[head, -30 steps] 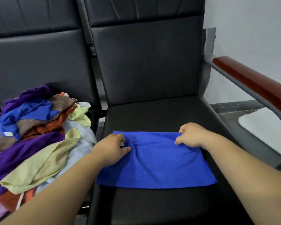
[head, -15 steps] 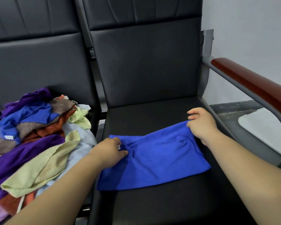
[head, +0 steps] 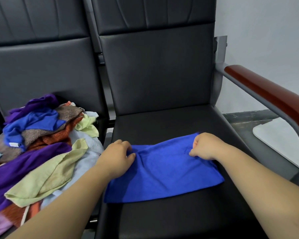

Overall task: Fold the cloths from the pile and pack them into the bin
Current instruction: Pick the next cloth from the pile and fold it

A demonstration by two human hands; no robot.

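Note:
A bright blue cloth [head: 164, 171], folded into a rectangle, lies on the black chair seat [head: 171, 219]. My left hand [head: 117, 157] pinches its far left corner. My right hand [head: 205, 146] grips the far right edge with curled fingers, and that edge is bunched and drawn inward. On the neighbouring seat to the left sits the pile of cloths [head: 36, 149]: purple, blue, brown, orange, pale green and light blue pieces tangled together. No bin is in view.
The chair's black backrest [head: 159, 69] rises behind the cloth. A wooden armrest [head: 273, 99] on a grey metal frame runs along the right side. A white flat object [head: 280, 140] lies on the floor beyond it.
My right hand lifted the cloth's far right corner up and out, then brought it back down and inward. The left hand stayed on the left corner.

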